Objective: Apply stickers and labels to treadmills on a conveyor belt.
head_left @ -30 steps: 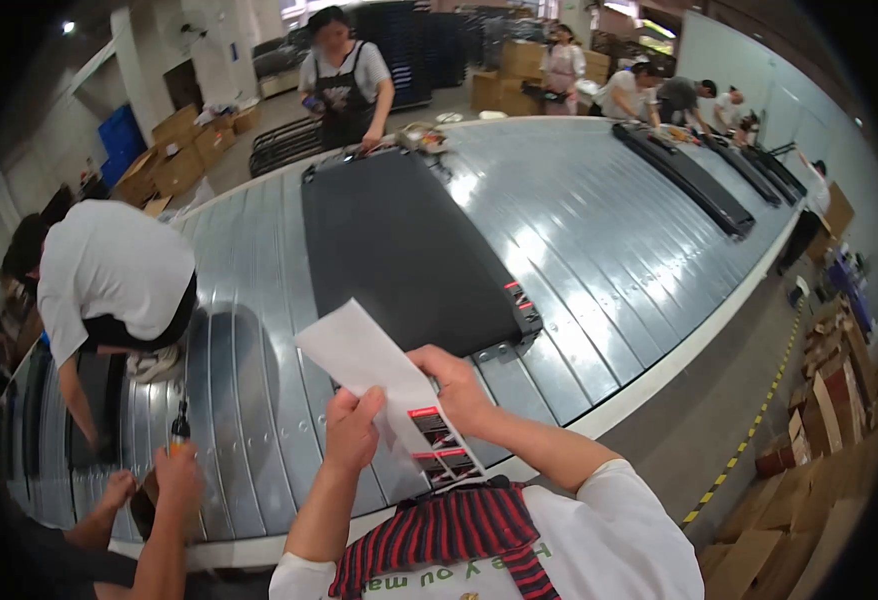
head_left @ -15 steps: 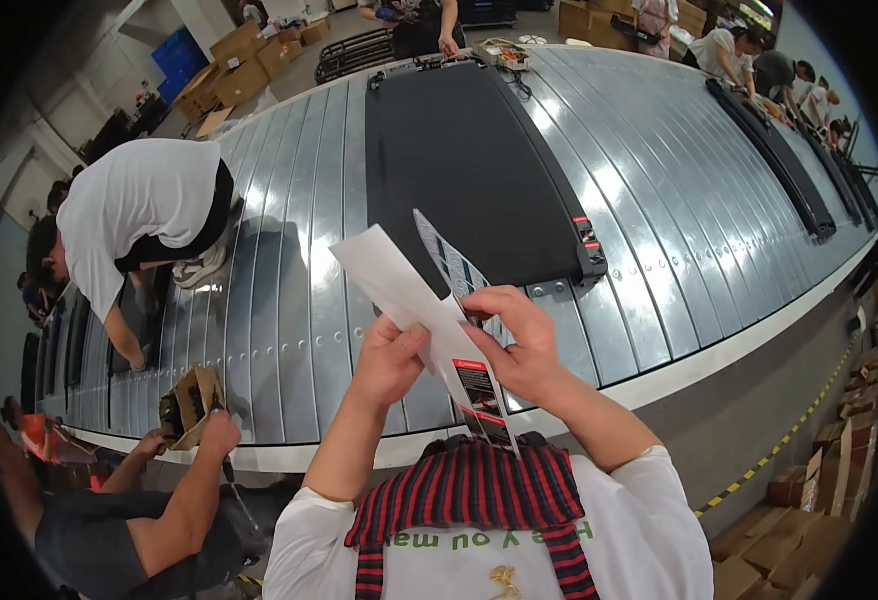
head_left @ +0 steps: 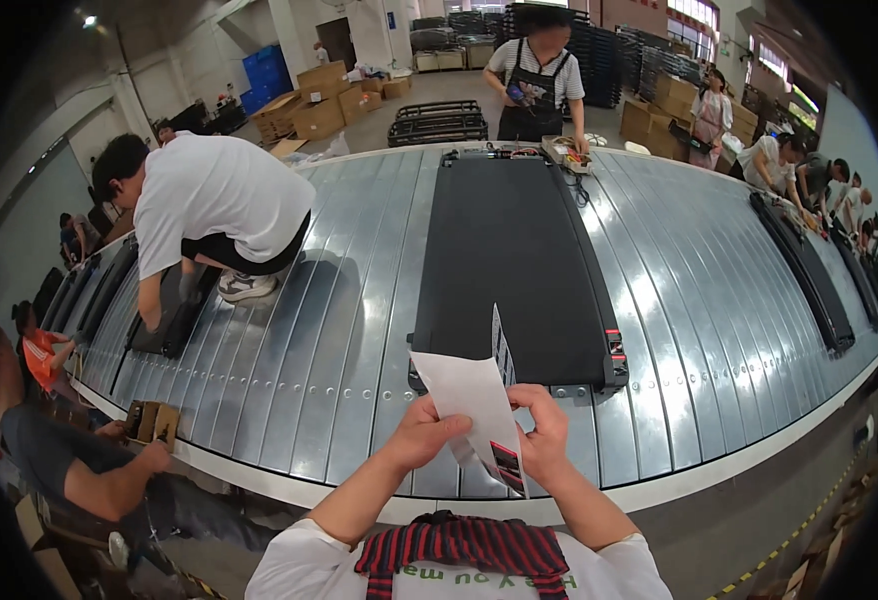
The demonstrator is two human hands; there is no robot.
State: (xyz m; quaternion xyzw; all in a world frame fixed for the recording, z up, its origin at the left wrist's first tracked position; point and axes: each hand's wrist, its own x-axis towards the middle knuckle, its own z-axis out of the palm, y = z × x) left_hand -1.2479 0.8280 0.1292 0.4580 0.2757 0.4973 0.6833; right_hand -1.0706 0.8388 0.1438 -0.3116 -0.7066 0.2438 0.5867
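Observation:
My left hand [head_left: 427,432] is closed on a white sheet of labels [head_left: 467,382], its thumb lying across the front. At the sheet's right edge, my right hand [head_left: 544,428] pinches it with bent fingers. A red and black label [head_left: 507,462] shows near the lower edge, and a narrow patterned strip [head_left: 502,348] stands up behind. Past my hands, a black treadmill [head_left: 514,270] lies flat on the slatted metal conveyor [head_left: 359,400]. Small red and black stickers [head_left: 616,352] mark its near right corner. My hands are apart from it.
A person in a white shirt [head_left: 214,200] crouches on the conveyor to the left, over another black treadmill. Nearer left, a person in dark clothes [head_left: 79,460] holds a cardboard box [head_left: 152,422]. Someone in an apron [head_left: 537,95] stands at the far side. More treadmills [head_left: 804,270] lie right.
The view has tilted up, so the conveyor's far side shows more. Both hands still hold the label sheet, which now appears lower and more upright.

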